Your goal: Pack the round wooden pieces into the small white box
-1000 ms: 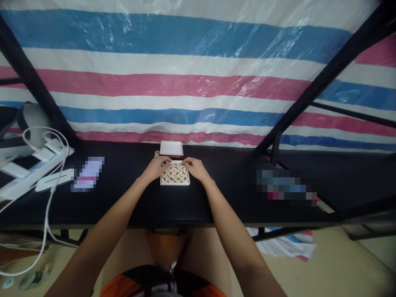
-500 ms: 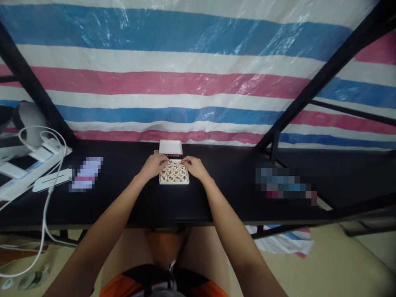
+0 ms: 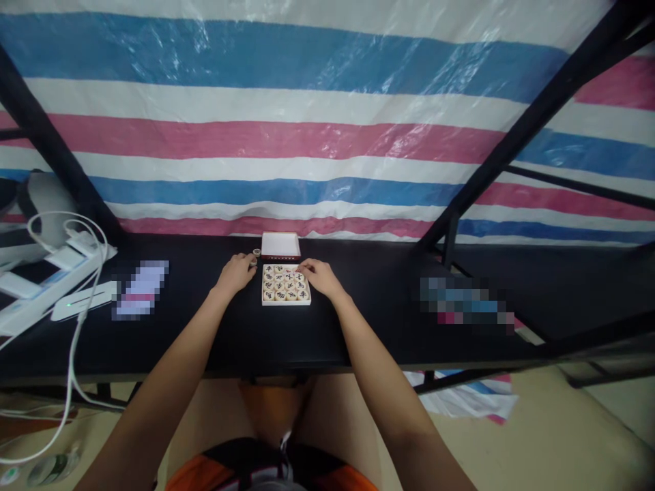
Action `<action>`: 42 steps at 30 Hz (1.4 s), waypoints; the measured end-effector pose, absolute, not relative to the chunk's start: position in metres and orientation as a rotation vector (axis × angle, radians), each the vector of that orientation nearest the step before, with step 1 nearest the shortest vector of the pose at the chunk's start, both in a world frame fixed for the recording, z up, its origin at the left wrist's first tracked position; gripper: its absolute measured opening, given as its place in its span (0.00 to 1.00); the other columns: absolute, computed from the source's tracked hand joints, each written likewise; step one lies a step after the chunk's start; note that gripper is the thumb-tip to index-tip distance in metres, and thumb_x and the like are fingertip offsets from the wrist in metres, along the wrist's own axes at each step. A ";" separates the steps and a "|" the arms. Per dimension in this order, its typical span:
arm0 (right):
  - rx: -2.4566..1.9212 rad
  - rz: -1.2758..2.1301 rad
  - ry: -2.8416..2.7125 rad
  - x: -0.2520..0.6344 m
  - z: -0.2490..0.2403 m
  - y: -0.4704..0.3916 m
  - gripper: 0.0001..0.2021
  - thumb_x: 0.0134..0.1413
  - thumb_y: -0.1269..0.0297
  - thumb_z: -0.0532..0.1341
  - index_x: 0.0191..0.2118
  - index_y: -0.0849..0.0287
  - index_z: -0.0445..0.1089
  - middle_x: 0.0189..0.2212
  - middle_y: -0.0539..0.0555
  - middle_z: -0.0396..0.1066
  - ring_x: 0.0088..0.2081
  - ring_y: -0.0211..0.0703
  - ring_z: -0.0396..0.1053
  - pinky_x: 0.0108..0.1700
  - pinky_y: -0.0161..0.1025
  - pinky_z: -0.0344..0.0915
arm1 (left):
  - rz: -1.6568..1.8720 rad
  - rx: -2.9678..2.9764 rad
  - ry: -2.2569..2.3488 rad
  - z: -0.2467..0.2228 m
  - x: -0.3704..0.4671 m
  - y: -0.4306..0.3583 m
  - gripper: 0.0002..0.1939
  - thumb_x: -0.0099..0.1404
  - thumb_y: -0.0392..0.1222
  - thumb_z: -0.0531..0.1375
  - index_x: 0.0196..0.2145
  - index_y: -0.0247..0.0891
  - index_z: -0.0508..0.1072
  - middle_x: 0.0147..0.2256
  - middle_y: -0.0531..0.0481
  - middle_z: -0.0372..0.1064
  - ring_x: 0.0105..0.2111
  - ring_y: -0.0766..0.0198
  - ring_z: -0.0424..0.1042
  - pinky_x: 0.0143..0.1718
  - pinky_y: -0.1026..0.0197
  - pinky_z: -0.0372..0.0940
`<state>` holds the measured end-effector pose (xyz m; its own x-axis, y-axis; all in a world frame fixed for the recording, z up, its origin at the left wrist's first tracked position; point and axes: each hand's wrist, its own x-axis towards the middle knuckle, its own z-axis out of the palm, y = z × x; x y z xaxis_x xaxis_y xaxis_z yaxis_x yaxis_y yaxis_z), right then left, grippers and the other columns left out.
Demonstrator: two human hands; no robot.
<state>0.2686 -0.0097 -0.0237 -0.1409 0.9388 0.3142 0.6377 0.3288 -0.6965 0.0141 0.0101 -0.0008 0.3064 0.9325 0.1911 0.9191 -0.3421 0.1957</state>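
Head view: xiangqi pieces point(image 3: 279, 295) in a white box point(image 3: 286, 303) on the black tabletop point(image 3: 286, 341).
Right hand point(image 3: 318, 278) is at the box's far-right corner, left hand point(image 3: 236, 274) near a loose piece point(image 3: 256, 252); whether either grips, I cannot tell. Light fingertip pressure should keep the rows flat.

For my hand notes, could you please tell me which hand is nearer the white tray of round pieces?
Right. The right hand reaches over the far right corner of the white tray; the left hand is apart from it, off its left side.
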 end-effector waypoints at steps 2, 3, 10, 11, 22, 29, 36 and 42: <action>-1.390 0.532 -1.863 0.269 -0.024 -0.010 0.09 0.52 0.67 0.56 0.33 0.58 0.74 0.28 0.50 0.73 0.30 0.38 0.68 0.35 0.33 0.60 | 0.408 2.501 1.772 0.001 0.014 0.008 0.12 0.64 0.41 0.52 0.44 0.40 0.70 0.40 0.44 0.69 0.43 0.55 0.66 0.41 0.56 0.62; -1.389 0.537 -1.861 0.269 -0.024 -0.010 0.09 0.52 0.67 0.56 0.34 0.58 0.74 0.28 0.50 0.73 0.30 0.37 0.68 0.35 0.33 0.60 | 0.401 2.507 1.769 0.002 0.013 0.007 0.11 0.64 0.41 0.52 0.43 0.41 0.70 0.39 0.44 0.69 0.42 0.55 0.66 0.40 0.57 0.62; -1.374 0.477 -1.872 0.269 -0.025 -0.009 0.08 0.52 0.67 0.56 0.33 0.58 0.74 0.27 0.50 0.71 0.30 0.37 0.66 0.36 0.34 0.60 | 0.634 2.463 1.650 0.005 0.015 0.004 0.08 0.62 0.42 0.54 0.37 0.40 0.71 0.37 0.46 0.70 0.40 0.57 0.68 0.39 0.58 0.62; -1.362 0.436 -1.867 0.268 -0.023 -0.010 0.08 0.52 0.67 0.56 0.33 0.58 0.73 0.27 0.50 0.70 0.30 0.37 0.66 0.36 0.34 0.60 | 0.724 2.441 1.593 0.006 0.017 0.003 0.08 0.62 0.42 0.55 0.37 0.40 0.71 0.38 0.46 0.70 0.40 0.57 0.68 0.40 0.58 0.62; -1.138 0.646 -1.838 0.237 0.000 -0.031 0.12 0.53 0.56 0.59 0.41 0.55 0.72 0.32 0.51 0.74 0.33 0.39 0.69 0.39 0.36 0.63 | 1.044 2.505 1.131 0.007 0.049 -0.015 0.08 0.61 0.45 0.57 0.34 0.38 0.69 0.33 0.50 0.69 0.35 0.63 0.68 0.40 0.61 0.62; -1.048 0.832 -1.705 0.234 -0.004 -0.028 0.14 0.50 0.56 0.60 0.40 0.57 0.70 0.27 0.48 0.72 0.29 0.37 0.67 0.35 0.34 0.62 | 1.063 2.509 1.122 0.011 0.051 -0.020 0.11 0.61 0.46 0.57 0.40 0.39 0.68 0.36 0.49 0.69 0.36 0.63 0.68 0.40 0.60 0.63; -1.225 0.683 -1.627 0.249 -0.009 -0.021 0.08 0.48 0.64 0.57 0.37 0.57 0.67 0.22 0.45 0.69 0.26 0.36 0.64 0.35 0.34 0.60 | 1.101 2.332 1.371 0.001 0.030 0.002 0.14 0.62 0.43 0.55 0.46 0.39 0.68 0.38 0.48 0.70 0.37 0.62 0.68 0.42 0.58 0.64; -1.378 0.599 -1.745 0.257 -0.015 -0.019 0.06 0.47 0.66 0.56 0.34 0.56 0.67 0.25 0.46 0.71 0.28 0.37 0.66 0.35 0.34 0.59 | 0.894 2.349 1.590 -0.011 0.010 0.017 0.11 0.62 0.40 0.54 0.41 0.38 0.72 0.37 0.46 0.71 0.39 0.58 0.68 0.44 0.55 0.63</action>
<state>0.2570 -0.0187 -0.0147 -0.0713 0.9500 0.3040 0.5628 0.2900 -0.7741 0.0102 0.0168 -0.0113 0.2530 0.8888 0.3822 0.7884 -0.4184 0.4509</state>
